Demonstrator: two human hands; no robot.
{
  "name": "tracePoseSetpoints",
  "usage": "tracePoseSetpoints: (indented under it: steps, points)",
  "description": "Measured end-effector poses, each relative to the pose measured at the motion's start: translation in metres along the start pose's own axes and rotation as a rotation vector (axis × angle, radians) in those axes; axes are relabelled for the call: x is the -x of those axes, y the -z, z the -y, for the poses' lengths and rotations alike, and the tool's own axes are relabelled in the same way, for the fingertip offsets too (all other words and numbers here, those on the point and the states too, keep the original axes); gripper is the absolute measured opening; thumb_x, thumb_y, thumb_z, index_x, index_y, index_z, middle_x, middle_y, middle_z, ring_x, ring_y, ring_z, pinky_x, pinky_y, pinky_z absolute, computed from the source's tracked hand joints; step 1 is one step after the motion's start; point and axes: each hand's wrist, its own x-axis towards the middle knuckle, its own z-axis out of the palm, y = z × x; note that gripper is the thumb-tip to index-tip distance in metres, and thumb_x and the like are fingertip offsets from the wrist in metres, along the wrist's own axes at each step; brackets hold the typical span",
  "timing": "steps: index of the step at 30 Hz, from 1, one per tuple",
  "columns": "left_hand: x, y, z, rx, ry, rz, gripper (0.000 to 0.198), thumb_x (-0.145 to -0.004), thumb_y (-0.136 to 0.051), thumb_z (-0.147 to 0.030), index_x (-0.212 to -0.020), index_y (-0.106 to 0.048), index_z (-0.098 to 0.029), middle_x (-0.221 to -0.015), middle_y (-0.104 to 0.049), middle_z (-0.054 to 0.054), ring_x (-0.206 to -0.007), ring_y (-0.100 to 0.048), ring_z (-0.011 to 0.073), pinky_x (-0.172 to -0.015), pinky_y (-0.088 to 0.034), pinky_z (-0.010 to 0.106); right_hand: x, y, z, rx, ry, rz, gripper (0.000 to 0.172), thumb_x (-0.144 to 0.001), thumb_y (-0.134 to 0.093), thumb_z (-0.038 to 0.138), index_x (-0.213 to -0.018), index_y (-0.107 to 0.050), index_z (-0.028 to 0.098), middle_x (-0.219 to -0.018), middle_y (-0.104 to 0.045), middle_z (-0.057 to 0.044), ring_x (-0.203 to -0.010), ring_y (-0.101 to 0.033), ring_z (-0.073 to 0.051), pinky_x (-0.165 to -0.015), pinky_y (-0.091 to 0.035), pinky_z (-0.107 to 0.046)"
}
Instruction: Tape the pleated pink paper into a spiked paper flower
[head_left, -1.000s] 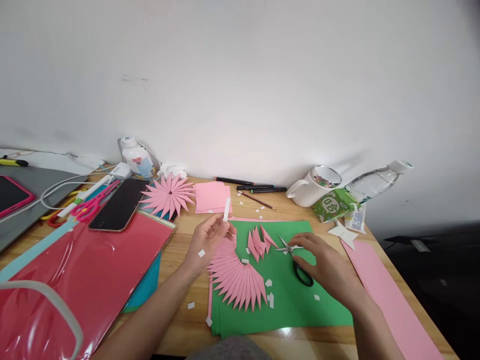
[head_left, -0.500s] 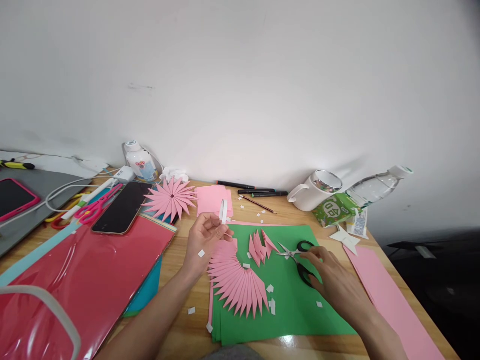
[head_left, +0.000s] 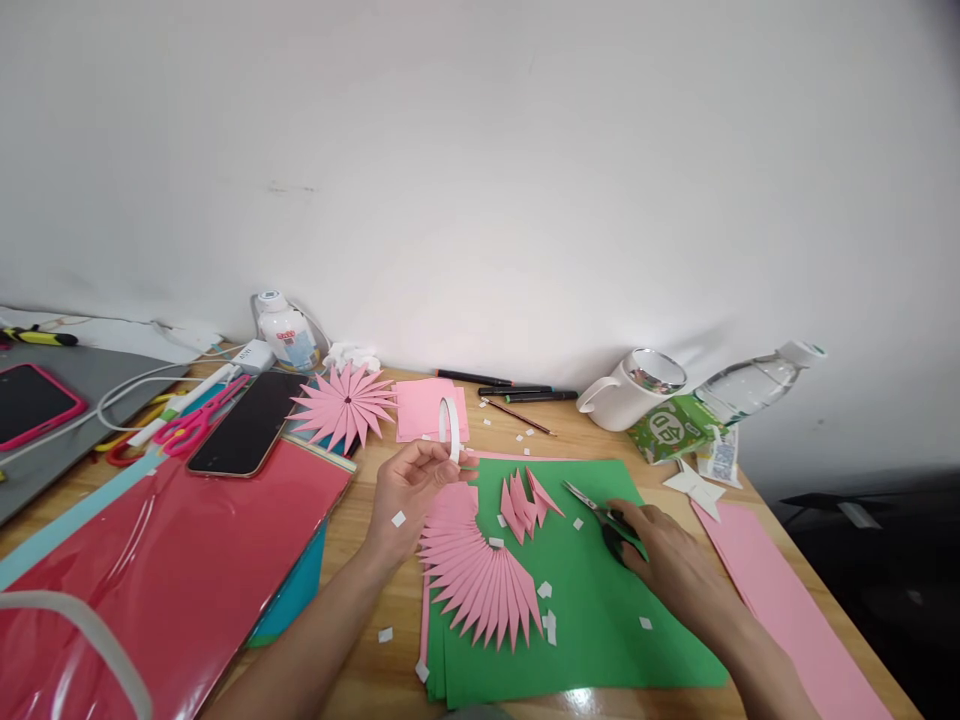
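Note:
A narrow roll of white tape (head_left: 453, 428) stands up between the fingertips of my left hand (head_left: 412, 492), which has a small white scrap stuck near the wrist. Black-handled scissors (head_left: 613, 538) lie on the green paper (head_left: 592, 640), blades closed and pointing up-left, with the fingers of my right hand (head_left: 666, 552) around their handles. Below my left hand a curved fan of folded pink paper (head_left: 487, 592) rests on the green sheets. Between the hands sit several loose folded pink pieces (head_left: 523, 503).
A finished pink paper star (head_left: 346, 402) lies behind my left arm, beside pink squares (head_left: 409, 405). Several black pens (head_left: 517, 388) and a pencil are near the wall. A white mug (head_left: 634, 390), green box (head_left: 667, 428) and water bottle (head_left: 750, 385) stand back right. Red sheets (head_left: 217, 570) cover the left.
My right hand has closed the scissors, whose blades were apart. The tape roll has turned in my left hand, so more of its ring shows.

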Motion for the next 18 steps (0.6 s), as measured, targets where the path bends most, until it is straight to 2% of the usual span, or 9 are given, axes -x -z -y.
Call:
tracePoseSetpoints:
  steps: [2, 4, 6, 8, 9, 10, 12, 15, 18]
  points:
    - [0.0, 0.0, 0.0, 0.01, 0.009, 0.007, 0.025, -0.066, -0.079, -0.03, -0.069, -0.059, -0.015, -0.076, -0.069, 0.003, -0.078, -0.069, 0.0217, -0.074, -0.057, 0.037, 0.0, 0.009, -0.003, -0.16, -0.096, -0.073, 0.04, -0.079, -0.044, 0.023, -0.116, -0.057, 0.017, -0.095, -0.063, -0.012, -0.086, -0.064, -0.028, -0.073, -0.052, -0.042]
    - [-0.001, 0.0, -0.001, 0.012, 0.016, 0.011, 0.024, -0.066, -0.079, -0.03, -0.07, -0.061, -0.014, -0.075, -0.068, 0.003, -0.076, -0.069, 0.0213, -0.072, -0.058, 0.037, 0.0, 0.025, 0.002, -0.456, -0.164, -0.126, 0.041, -0.082, -0.05, 0.031, -0.121, -0.052, 0.02, -0.1, -0.064, -0.011, -0.089, -0.064, -0.026, -0.076, -0.052, -0.041]
    - [-0.001, 0.0, -0.002, 0.01, 0.029, 0.02, 0.023, -0.067, -0.079, -0.029, -0.073, -0.062, -0.014, -0.076, -0.069, 0.003, -0.076, -0.069, 0.0215, -0.07, -0.058, 0.037, 0.0, 0.04, 0.02, -0.871, -0.118, -0.055, 0.043, -0.083, -0.056, 0.039, -0.122, -0.051, 0.023, -0.103, -0.066, -0.011, -0.09, -0.064, -0.024, -0.077, -0.051, -0.038]
    - [-0.001, 0.001, -0.003, 0.011, 0.055, 0.035, 0.023, -0.068, -0.078, -0.029, -0.075, -0.062, -0.014, -0.078, -0.07, 0.005, -0.077, -0.069, 0.0219, -0.07, -0.058, 0.036, -0.003, 0.05, 0.05, -1.167, -0.047, 0.154, 0.038, -0.083, -0.06, 0.044, -0.114, -0.057, 0.023, -0.1, -0.067, -0.011, -0.083, -0.063, -0.021, -0.076, -0.05, -0.035]
    - [-0.001, 0.001, -0.003, 0.016, 0.072, 0.047, 0.022, -0.068, -0.078, -0.028, -0.076, -0.063, -0.014, -0.08, -0.07, 0.005, -0.078, -0.069, 0.0222, -0.07, -0.058, 0.036, -0.005, 0.051, 0.067, -1.285, -0.007, 0.298, 0.042, -0.08, -0.064, 0.047, -0.113, -0.058, 0.022, -0.095, -0.068, -0.011, -0.078, -0.063, -0.02, -0.072, -0.049, -0.034]
    - [-0.001, 0.002, -0.003, 0.027, 0.088, 0.063, 0.022, -0.069, -0.078, -0.028, -0.076, -0.063, -0.014, -0.081, -0.071, 0.006, -0.08, -0.069, 0.0224, -0.072, -0.057, 0.036, -0.008, 0.05, 0.084, -1.396, 0.043, 0.458, 0.053, -0.073, -0.072, 0.048, -0.116, -0.057, 0.021, -0.089, -0.067, -0.01, -0.075, -0.062, -0.02, -0.07, -0.049, -0.034]
    - [-0.002, 0.004, -0.004, 0.061, 0.115, 0.104, 0.02, -0.07, -0.077, -0.026, -0.079, -0.063, -0.014, -0.083, -0.071, 0.007, -0.084, -0.069, 0.0226, -0.077, -0.057, 0.037, -0.017, 0.044, 0.113, -1.58, 0.109, 0.655, 0.064, -0.068, -0.077, 0.048, -0.121, -0.054, 0.02, -0.085, -0.064, -0.006, -0.075, -0.062, -0.018, -0.072, -0.047, -0.033]
    - [-0.005, 0.009, -0.006, 0.133, 0.138, 0.13, 0.019, -0.072, -0.076, -0.025, -0.083, -0.064, -0.014, -0.085, -0.072, 0.007, -0.089, -0.068, 0.0222, -0.085, -0.054, 0.04, -0.031, 0.035, 0.139, -1.674, 0.169, 0.827, 0.06, -0.069, -0.077, 0.046, -0.118, -0.055, 0.019, -0.089, -0.062, -0.007, -0.083, -0.063, -0.019, -0.079, -0.045, -0.035]
    - [-0.007, 0.012, -0.009, 0.195, 0.136, 0.086, 0.022, -0.07, -0.078, -0.025, -0.084, -0.063, -0.015, -0.085, -0.072, 0.005, -0.089, -0.069, 0.022, -0.088, -0.053, 0.041, -0.042, 0.034, 0.149, -1.658, 0.204, 0.943, 0.054, -0.07, -0.075, 0.049, -0.109, -0.058, 0.016, -0.086, -0.061, -0.006, -0.077, -0.062, -0.017, -0.075, -0.045, -0.032]
